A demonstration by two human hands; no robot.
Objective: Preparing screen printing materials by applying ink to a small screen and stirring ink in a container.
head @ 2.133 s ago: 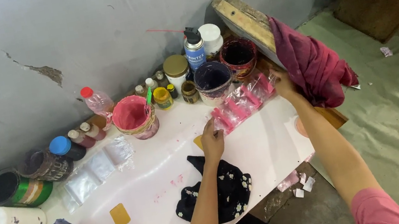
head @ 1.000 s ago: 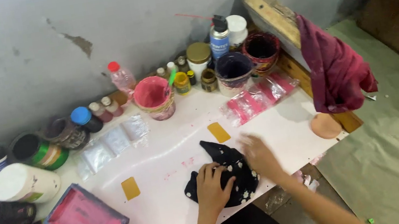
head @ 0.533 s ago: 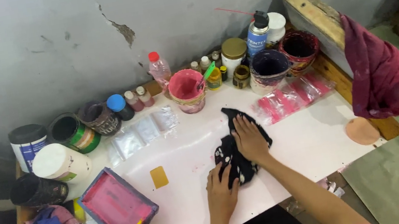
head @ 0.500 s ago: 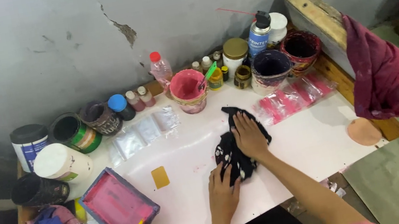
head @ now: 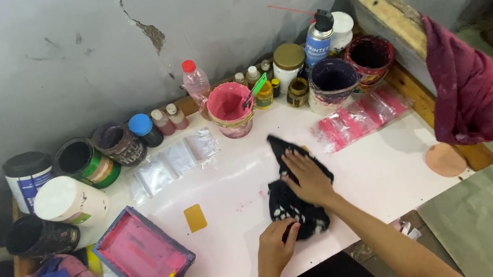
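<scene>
A black cloth with pale spots lies on the white table. My right hand presses flat on the cloth's middle, fingers spread. My left hand pinches the cloth's near edge at the table's front. The cloth's far tip points toward a pink paint bucket.
Paint tubs, small bottles and a spray can line the wall. Pink plastic bags and clear bags lie behind the cloth. A blue-framed pink printing screen and a yellow card sit left. A maroon rag hangs right.
My hands left the pink bags and came down onto the black cloth. The cloth has been drawn out lengthwise, and the view has swung left along the table.
</scene>
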